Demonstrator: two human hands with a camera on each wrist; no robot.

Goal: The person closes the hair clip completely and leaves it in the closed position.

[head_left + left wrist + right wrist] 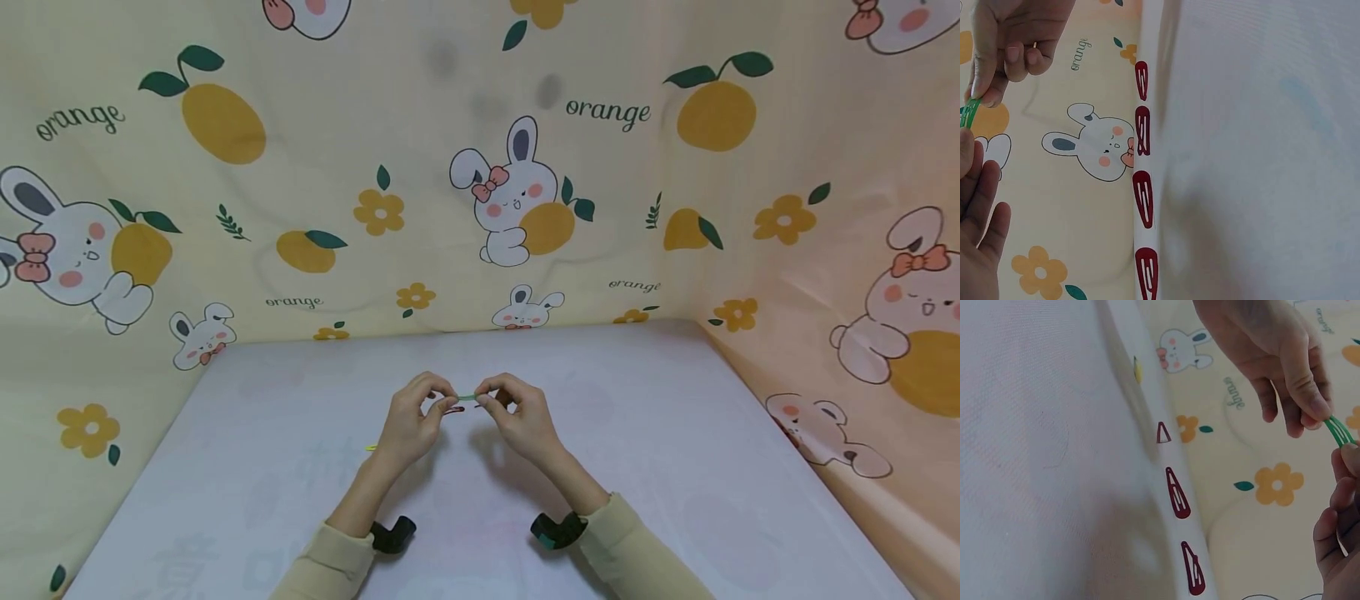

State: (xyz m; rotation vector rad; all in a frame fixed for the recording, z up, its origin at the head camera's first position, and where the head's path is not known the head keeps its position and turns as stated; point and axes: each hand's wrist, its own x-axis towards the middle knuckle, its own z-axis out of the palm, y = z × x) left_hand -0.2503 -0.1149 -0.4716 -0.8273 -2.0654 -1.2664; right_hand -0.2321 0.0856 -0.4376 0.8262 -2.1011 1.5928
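A green snap hair clip [467, 397] is held level above the table between both hands. My left hand [412, 421] pinches one end of it with thumb and fingertips, and my right hand [523, 419] pinches the other end. In the right wrist view the green clip [1339, 431] looks slightly bowed, with its slots showing; the fingers cover both of its ends. Beneath the hands, several dark red snap hair clips [1143, 199] lie in a row. Part of one red clip [454, 410] shows beside the left fingertips in the head view.
A yellow hair clip [1137, 370] lies on the white table [637, 433], near the left hand, mostly hidden in the head view by that hand. A cloth backdrop [420, 108] printed with rabbits and oranges rises behind the table and along its sides.
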